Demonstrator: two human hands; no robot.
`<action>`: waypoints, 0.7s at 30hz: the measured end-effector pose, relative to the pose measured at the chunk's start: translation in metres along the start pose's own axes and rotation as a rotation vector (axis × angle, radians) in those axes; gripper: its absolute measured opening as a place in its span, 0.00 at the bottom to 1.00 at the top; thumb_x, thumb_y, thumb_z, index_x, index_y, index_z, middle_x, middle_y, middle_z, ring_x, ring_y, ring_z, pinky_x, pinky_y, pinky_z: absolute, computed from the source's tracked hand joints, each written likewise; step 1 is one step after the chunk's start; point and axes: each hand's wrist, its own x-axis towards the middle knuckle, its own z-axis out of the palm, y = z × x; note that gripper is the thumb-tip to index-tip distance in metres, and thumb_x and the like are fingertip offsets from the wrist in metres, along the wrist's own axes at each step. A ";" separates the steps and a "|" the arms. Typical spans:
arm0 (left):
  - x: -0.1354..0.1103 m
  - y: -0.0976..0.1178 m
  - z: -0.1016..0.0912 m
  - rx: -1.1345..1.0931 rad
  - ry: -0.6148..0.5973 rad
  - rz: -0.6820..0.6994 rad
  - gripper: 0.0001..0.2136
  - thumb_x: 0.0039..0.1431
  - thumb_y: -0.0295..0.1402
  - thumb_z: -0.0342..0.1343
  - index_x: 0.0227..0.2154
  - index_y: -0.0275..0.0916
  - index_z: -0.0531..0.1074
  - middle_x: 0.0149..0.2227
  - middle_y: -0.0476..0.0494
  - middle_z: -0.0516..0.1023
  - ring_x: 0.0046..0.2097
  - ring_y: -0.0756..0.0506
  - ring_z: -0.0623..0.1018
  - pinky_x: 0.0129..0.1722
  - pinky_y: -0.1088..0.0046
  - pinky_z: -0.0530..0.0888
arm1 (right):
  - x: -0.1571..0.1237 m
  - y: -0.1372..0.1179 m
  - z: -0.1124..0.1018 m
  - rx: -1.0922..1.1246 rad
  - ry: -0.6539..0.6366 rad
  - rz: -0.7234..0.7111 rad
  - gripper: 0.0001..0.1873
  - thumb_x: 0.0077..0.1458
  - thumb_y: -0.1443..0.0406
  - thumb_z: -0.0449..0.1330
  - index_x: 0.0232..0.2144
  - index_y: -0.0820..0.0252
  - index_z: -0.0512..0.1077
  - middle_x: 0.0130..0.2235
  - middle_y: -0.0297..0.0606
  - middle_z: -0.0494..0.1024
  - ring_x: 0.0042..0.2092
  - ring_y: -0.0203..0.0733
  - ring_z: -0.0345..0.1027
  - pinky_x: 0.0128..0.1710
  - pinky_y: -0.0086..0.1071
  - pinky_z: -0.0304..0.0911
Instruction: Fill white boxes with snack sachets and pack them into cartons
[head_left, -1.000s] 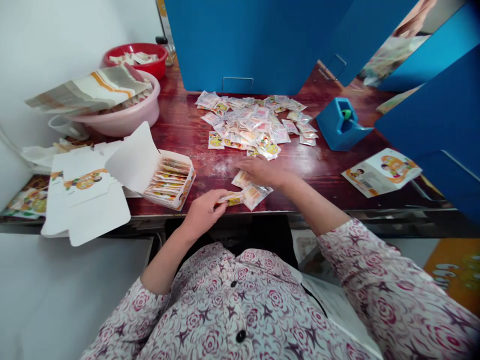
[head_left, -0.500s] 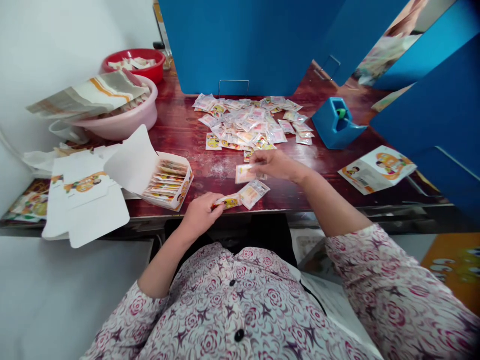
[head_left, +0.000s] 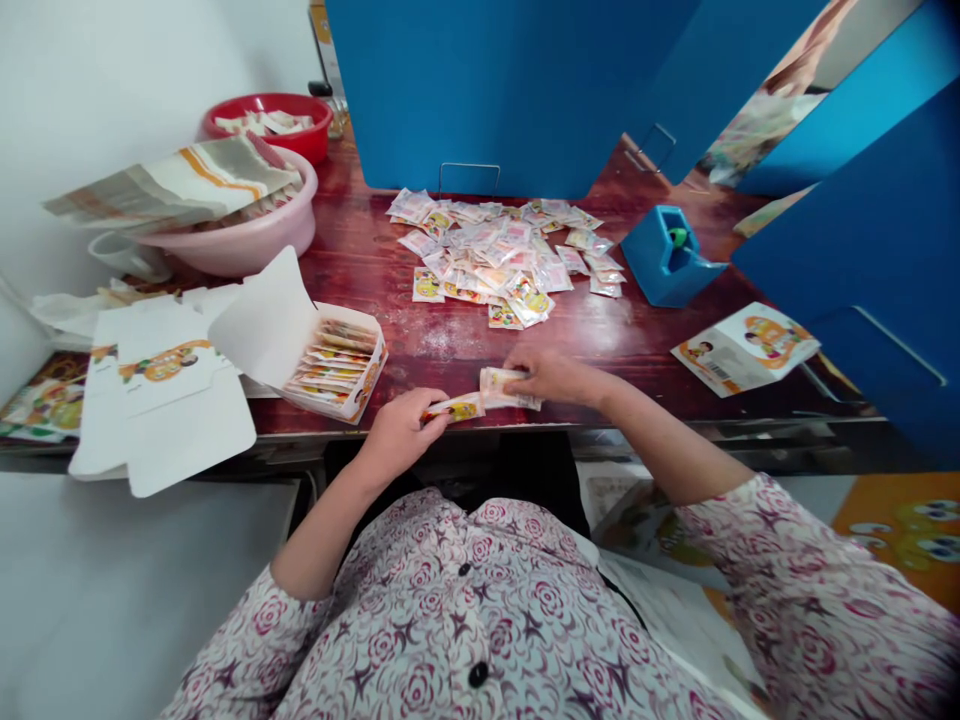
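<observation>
Left hand [head_left: 401, 432]: narrow grip, pinching a yellow-printed sachet [head_left: 454, 408] near the bench [head_left: 450, 350] edge. Right hand [head_left: 553, 375]: narrow grip on a small stack of sachets [head_left: 510, 388], just beside the left hand's 3 o'clock. Loose sachet heap [head_left: 495, 262]: 12 o'clock. Open carton [head_left: 337, 360] of packed sachets: 10 o'clock.

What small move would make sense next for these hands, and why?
Probably the left hand should tuck its sachet into the open carton beside it: that carton already holds a neat row of similar packets, and the right hand is occupied with other sachets.
</observation>
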 end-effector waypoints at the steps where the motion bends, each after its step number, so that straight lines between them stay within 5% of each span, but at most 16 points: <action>1: -0.001 0.000 0.000 0.008 0.011 0.042 0.06 0.62 0.30 0.56 0.41 0.40 0.75 0.39 0.45 0.82 0.40 0.46 0.80 0.43 0.68 0.76 | 0.003 0.001 0.001 0.038 0.076 0.027 0.04 0.54 0.65 0.62 0.32 0.59 0.76 0.35 0.41 0.79 0.34 0.43 0.70 0.35 0.34 0.62; 5: 0.003 0.005 0.004 0.106 0.073 0.241 0.05 0.63 0.29 0.55 0.36 0.40 0.76 0.37 0.44 0.82 0.40 0.44 0.80 0.44 0.64 0.76 | 0.019 -0.008 0.012 0.137 0.309 0.044 0.12 0.55 0.62 0.62 0.41 0.59 0.76 0.39 0.39 0.80 0.38 0.43 0.72 0.39 0.34 0.63; 8: 0.013 0.010 0.007 0.191 0.139 0.325 0.05 0.62 0.27 0.56 0.33 0.38 0.77 0.48 0.37 0.80 0.53 0.39 0.77 0.52 0.56 0.75 | 0.027 -0.028 0.024 0.175 0.194 -0.115 0.14 0.57 0.62 0.62 0.46 0.56 0.75 0.44 0.38 0.81 0.42 0.42 0.72 0.43 0.33 0.63; 11: 0.022 0.008 0.009 0.244 0.166 0.308 0.05 0.60 0.26 0.56 0.29 0.38 0.76 0.62 0.34 0.69 0.67 0.32 0.63 0.60 0.47 0.68 | 0.023 -0.047 0.028 0.346 0.085 -0.219 0.13 0.61 0.58 0.58 0.42 0.58 0.77 0.41 0.37 0.81 0.41 0.39 0.72 0.42 0.32 0.64; 15: 0.029 -0.003 0.009 0.152 0.051 0.246 0.04 0.59 0.26 0.57 0.33 0.40 0.76 0.53 0.38 0.78 0.53 0.40 0.78 0.52 0.58 0.76 | 0.015 -0.045 0.023 0.488 0.051 -0.170 0.23 0.65 0.51 0.50 0.35 0.60 0.77 0.34 0.35 0.79 0.36 0.40 0.71 0.36 0.31 0.66; 18: 0.031 -0.009 0.011 0.098 0.023 0.245 0.04 0.60 0.26 0.56 0.34 0.41 0.75 0.42 0.43 0.81 0.44 0.44 0.81 0.46 0.64 0.78 | 0.028 -0.017 0.014 0.346 0.281 -0.056 0.23 0.65 0.52 0.50 0.34 0.61 0.78 0.35 0.38 0.80 0.38 0.44 0.73 0.39 0.34 0.67; 21: 0.030 -0.009 0.015 0.058 0.054 0.225 0.05 0.62 0.26 0.55 0.37 0.40 0.75 0.42 0.42 0.82 0.44 0.44 0.81 0.47 0.65 0.77 | 0.053 0.022 0.001 0.087 0.596 0.136 0.18 0.61 0.60 0.55 0.45 0.65 0.76 0.49 0.49 0.79 0.51 0.51 0.71 0.53 0.40 0.64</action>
